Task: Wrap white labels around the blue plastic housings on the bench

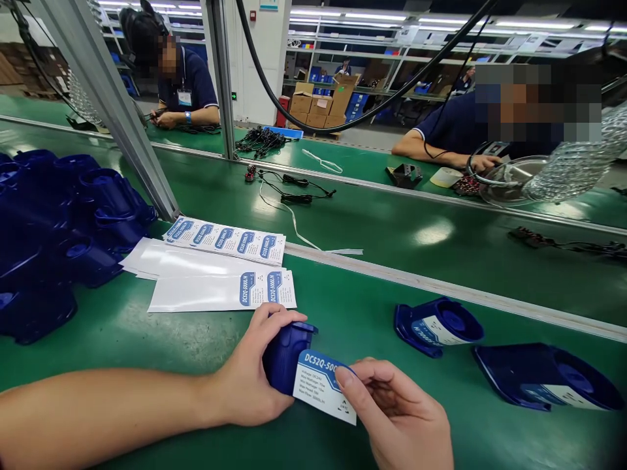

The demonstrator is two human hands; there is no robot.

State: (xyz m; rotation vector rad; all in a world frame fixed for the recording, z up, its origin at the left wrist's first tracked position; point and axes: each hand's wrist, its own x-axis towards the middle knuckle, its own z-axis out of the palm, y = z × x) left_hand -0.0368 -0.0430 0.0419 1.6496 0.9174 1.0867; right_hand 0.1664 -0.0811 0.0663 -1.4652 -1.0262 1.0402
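Note:
My left hand is wrapped round a dark blue plastic housing above the green table. Between the thumb and fingers of my right hand is the right end of a white and blue printed label. The label's left end lies against the housing, and its right part stands away from it. Beyond my left hand lie a label sheet with two labels at its right end and a stack of fuller sheets.
Many blue housings are piled at the left. Two labelled housings lie at the right. A metal post rises behind the sheets. Black cables lie on the middle strip. Two people work across the table.

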